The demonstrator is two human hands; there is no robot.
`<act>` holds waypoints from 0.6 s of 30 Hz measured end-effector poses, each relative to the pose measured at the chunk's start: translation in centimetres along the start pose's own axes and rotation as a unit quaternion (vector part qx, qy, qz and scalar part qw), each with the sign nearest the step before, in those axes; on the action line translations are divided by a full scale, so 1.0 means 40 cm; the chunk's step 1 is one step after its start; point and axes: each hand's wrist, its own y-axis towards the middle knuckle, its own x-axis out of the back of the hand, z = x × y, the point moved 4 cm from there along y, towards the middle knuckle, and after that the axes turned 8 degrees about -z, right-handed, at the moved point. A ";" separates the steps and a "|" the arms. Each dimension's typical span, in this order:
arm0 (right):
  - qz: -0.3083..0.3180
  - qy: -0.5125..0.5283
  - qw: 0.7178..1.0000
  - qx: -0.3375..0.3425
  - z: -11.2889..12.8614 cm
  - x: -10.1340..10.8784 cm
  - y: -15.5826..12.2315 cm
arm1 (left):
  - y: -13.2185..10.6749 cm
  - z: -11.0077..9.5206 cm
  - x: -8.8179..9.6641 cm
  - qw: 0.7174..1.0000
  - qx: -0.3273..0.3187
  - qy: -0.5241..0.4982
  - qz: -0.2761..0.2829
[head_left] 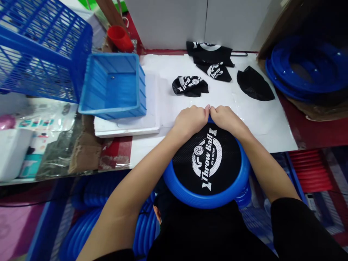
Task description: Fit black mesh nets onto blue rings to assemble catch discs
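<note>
A round throw-and-catch disc (231, 166) has a blue plastic rim and black mesh printed "Throw Ball" in white. It is tilted against the table's front edge, near my black-clothed body. On its far rim, my left hand (191, 119) and my right hand (227, 119) are closed side by side, thumbs almost touching. The fingertips beneath the rim are hidden. Beyond my hands, a crumpled printed mesh piece (190, 86) lies on the white tabletop (163, 92). More printed mesh pieces (210, 54) lie farther back, and a plain black piece (255, 84) is at the right.
A light-blue bin (114, 87) stands on a white slab at left, beside a large blue basket (40, 47) and a red cup (119, 37). Blue rings (307, 69) are piled at right. Stacked blue rings (89, 232) and red rings (310, 170) sit below the tabletop.
</note>
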 end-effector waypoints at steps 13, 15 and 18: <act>0.005 0.104 0.993 -0.061 -0.013 0.028 -0.005 | -0.009 0.072 0.022 0.976 -0.018 -0.209 0.051; 0.016 0.147 0.988 -0.046 -0.014 0.040 -0.036 | -0.069 0.113 0.039 0.955 0.017 -0.289 0.060; -0.021 0.225 0.974 -0.018 -0.027 0.070 -0.128 | -0.215 0.172 0.054 0.923 0.119 -0.366 0.008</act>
